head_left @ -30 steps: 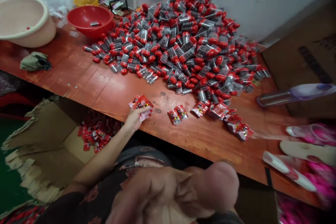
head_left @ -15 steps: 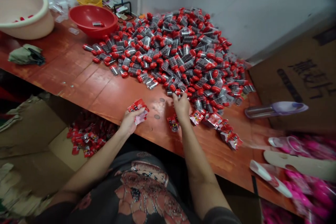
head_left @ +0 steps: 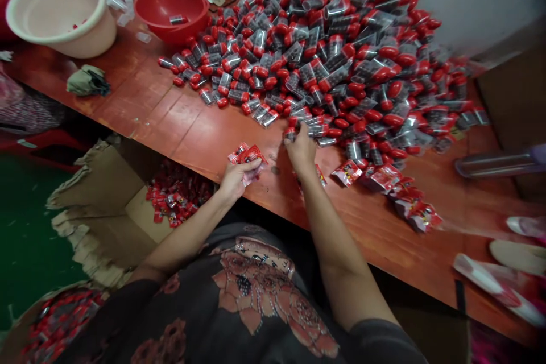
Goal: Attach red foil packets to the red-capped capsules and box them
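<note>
My left hand (head_left: 234, 181) is closed on red printed packets (head_left: 251, 154), thumb on top, over the table's front edge. At the near edge of a large heap of clear tubes with red caps (head_left: 315, 74), my right hand (head_left: 302, 152) has its fingers closed around a red-capped tube (head_left: 290, 133), partly hidden by the fingers. Under my right forearm a red packet (head_left: 321, 175) is half covered. More red packets (head_left: 347, 172) lie in a row to the right of it, along the heap's near side.
A red bowl (head_left: 170, 0) and a cream basin (head_left: 63, 40) stand at the back left, near a crumpled cloth (head_left: 87, 81). Below the table edge a cardboard box (head_left: 91, 222) holds many red packets. A clear scoop (head_left: 495, 165) lies at the right.
The view has turned, so the scene sits further right and higher. Against the table, my right hand has shifted slightly left along the heap's edge. My left hand keeps its packets.
</note>
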A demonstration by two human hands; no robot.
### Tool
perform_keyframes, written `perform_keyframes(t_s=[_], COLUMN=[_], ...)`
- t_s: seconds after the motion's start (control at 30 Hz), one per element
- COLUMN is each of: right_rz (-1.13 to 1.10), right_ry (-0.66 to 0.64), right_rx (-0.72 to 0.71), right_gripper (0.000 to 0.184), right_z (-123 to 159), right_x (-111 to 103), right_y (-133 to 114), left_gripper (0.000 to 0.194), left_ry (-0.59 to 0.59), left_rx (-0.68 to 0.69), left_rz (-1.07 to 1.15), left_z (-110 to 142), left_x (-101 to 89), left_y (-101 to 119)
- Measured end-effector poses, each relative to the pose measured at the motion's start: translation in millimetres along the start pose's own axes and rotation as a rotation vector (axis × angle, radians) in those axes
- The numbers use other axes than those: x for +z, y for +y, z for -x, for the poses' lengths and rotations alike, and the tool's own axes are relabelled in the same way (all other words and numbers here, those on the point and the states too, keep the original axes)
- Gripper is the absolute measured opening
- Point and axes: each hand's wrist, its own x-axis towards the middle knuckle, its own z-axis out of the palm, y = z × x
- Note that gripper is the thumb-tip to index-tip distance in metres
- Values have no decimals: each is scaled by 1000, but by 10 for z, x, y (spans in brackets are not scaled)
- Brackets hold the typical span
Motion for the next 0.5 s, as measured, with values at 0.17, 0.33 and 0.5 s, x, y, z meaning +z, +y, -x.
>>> perform_keyframes(t_s=[0.17,0.33,0.5], right_rz=[-646,-880,-855], right_ry=[-146,-200,-122], right_rx=[-61,51,20], right_gripper=[35,32,31], right_z=[705,1375,1516], right_x=[-148,-270,-267], right_y=[27,28,18], left_gripper=[16,9,10], left_ry=[12,35,20], left_rx=[-19,-74,-120], left_rz=[98,162,151], left_z=[-54,-86,-38], left_x=[-32,24,150], left_y=[-49,-105,-179])
